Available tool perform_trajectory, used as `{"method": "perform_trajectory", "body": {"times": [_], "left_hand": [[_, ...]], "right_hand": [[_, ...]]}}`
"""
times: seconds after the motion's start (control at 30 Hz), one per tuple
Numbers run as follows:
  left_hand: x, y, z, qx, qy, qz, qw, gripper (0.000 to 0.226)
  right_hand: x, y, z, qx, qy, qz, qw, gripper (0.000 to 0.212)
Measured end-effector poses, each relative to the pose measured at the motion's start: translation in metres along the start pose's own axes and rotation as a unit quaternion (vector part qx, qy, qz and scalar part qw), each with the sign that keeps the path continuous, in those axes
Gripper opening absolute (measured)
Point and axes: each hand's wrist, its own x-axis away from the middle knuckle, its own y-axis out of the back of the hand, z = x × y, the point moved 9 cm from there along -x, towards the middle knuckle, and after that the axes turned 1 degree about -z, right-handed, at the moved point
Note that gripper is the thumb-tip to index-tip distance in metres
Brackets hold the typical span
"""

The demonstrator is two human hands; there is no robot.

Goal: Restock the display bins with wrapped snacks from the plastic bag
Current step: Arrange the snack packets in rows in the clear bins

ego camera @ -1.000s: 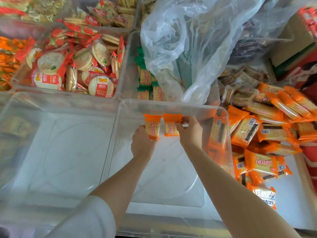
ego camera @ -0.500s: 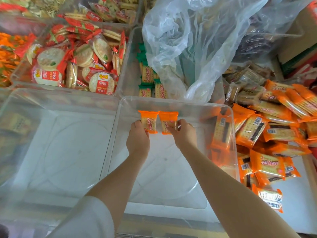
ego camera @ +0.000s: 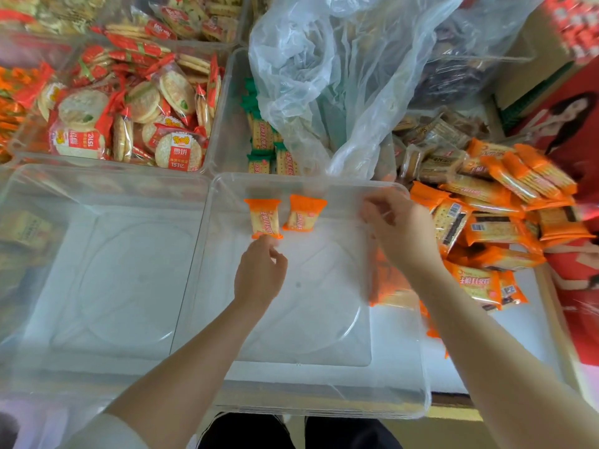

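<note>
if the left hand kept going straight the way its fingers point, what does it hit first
The left hand already touches the bottom edge of the left orange cracker packet; beyond it, probably the clear bin's far wall.

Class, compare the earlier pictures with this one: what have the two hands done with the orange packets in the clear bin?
The right hand let go of its orange packet and moved right, toward the bin's edge, its grip empty. The left hand still touches the left packet at its lower end. Both packets stay at the clear bin's far wall.

two packets (ego camera: pixel 280 217) in near bin (ego camera: pixel 324 403) | plastic bag (ego camera: pixel 340 76) behind
</note>
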Motion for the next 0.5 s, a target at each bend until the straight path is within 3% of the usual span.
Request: {"method": "perform_trajectory", "body": {"times": [0.07,0.17,0.3,0.5], "left_hand": [[0.012,-0.015,-0.021,-0.013,-0.048,0.066,0.997,0.023],[0.033,-0.035,-0.062,-0.029,-0.123,0.130,0.983,0.023],[0.056,-0.041,-0.129,-0.029,-0.236,0.095,0.967,0.022],[0.098,-0.065,-0.207,-0.070,-0.385,0.043,0.919,0.017]], "right_hand": [[0.009,0.055,-0.021,0.034,0.000,-0.043,0.999,0.009],[0.024,0.086,-0.093,0.156,-0.076,0.054,0.983,0.019],[0.057,0.081,-0.160,0.327,-0.087,0.243,0.909,0.058],[0.056,0.071,-0.175,0.399,-0.014,0.241,0.885,0.068]]}}
